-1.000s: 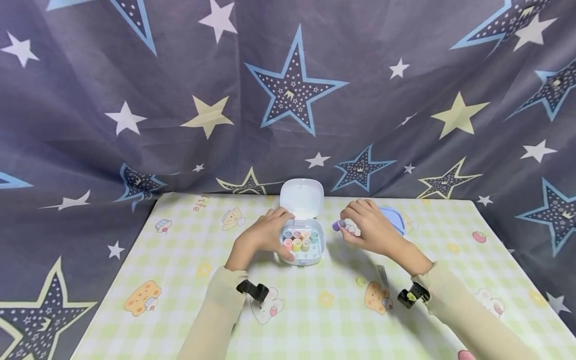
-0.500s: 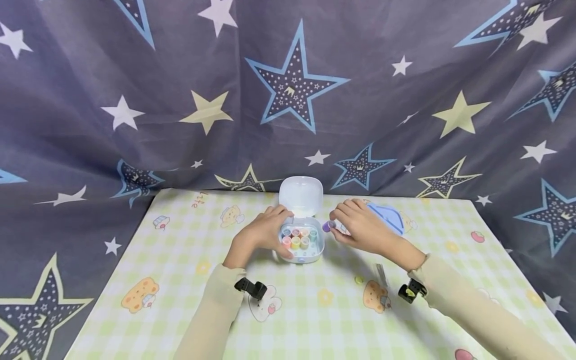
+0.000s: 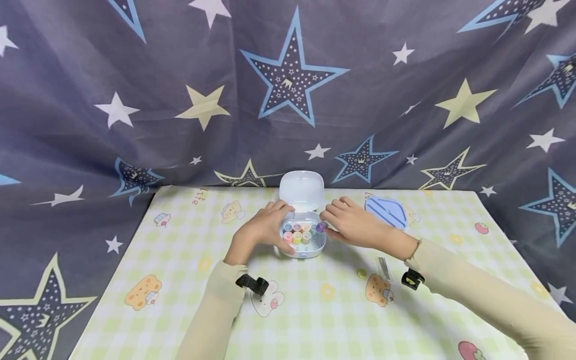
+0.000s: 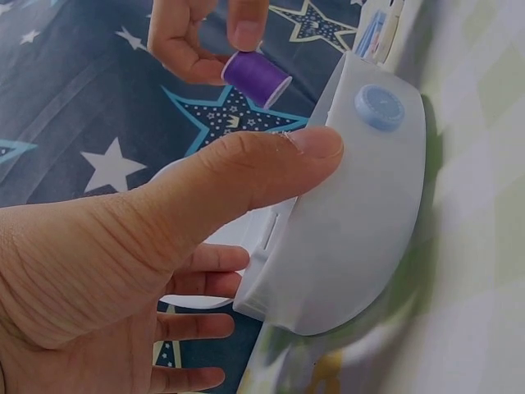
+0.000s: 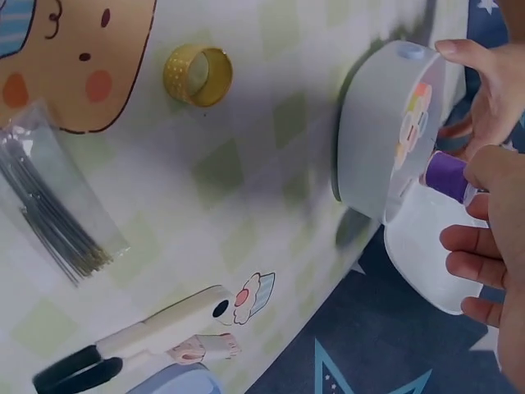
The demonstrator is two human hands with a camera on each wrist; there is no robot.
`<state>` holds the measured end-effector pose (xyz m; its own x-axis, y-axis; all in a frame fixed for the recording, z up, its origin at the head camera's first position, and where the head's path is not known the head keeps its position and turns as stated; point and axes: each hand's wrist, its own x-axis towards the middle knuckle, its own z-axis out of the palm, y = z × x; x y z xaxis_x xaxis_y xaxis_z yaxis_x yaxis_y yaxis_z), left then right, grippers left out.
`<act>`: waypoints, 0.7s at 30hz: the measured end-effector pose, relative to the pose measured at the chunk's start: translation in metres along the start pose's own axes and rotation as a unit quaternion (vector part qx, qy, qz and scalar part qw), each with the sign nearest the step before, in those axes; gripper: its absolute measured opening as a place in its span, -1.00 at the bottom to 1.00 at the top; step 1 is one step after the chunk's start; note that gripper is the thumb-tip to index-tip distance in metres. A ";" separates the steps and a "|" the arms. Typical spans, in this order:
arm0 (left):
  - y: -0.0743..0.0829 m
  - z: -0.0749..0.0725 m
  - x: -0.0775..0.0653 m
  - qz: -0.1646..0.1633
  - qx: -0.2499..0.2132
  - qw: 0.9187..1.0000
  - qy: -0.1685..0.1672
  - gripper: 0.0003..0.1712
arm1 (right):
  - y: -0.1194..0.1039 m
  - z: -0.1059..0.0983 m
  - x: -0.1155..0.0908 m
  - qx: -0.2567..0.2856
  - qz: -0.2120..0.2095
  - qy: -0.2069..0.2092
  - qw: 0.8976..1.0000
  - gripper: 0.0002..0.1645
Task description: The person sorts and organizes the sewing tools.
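Observation:
A white box [image 3: 312, 250] stands on the table with its lid [image 3: 301, 191] raised at the back. Inside it sit several thread spools [image 3: 297, 238] in different colours. My left hand [image 3: 263, 226] grips the box by its left side; in the left wrist view the thumb [image 4: 246, 168] lies over the front wall near a blue button [image 4: 380, 107]. Between thumb and fingers my right hand [image 3: 355, 223] pinches a purple thread spool [image 4: 257, 79], tilted, over the box's right rim. In the right wrist view this spool [image 5: 445, 175] is beside the box opening.
A blue tray-like piece [image 3: 387, 212] lies behind my right hand. Nearer are a clear packet of needles [image 5: 57, 209] and a yellow ring-shaped thimble [image 5: 178, 78]. A pale stick-like item with dark ends [image 5: 164, 316] lies near the blue piece. A star-patterned cloth [image 3: 180, 100] hangs behind the table.
My right hand has moved left with the purple thread spool, from beside the box to over its right rim. The left hand keeps its grip on the box. The view has tilted slightly.

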<state>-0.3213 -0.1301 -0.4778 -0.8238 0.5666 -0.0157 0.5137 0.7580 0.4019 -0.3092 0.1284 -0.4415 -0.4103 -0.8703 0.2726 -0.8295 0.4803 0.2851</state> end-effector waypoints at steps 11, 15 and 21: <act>-0.001 0.000 -0.002 -0.004 -0.002 1.000 -0.004 0.24 | -0.008 0.009 0.009 -0.015 -0.033 -0.057 0.998 -0.74; -0.002 0.000 -0.003 -0.001 -0.001 1.000 -0.002 0.23 | -0.010 0.009 0.012 -0.020 -0.036 -0.078 0.996 -0.74; -0.002 0.000 -0.001 0.004 -0.005 1.000 0.001 0.24 | -0.010 0.009 0.017 -0.033 -0.055 -0.082 0.995 -0.73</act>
<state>-0.3211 -0.1325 -0.4783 -0.8195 0.5729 -0.0108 0.5188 0.7499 0.4106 -0.3109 0.1081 -0.4483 -0.3796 -0.9213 0.0844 -0.8480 0.3830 0.3663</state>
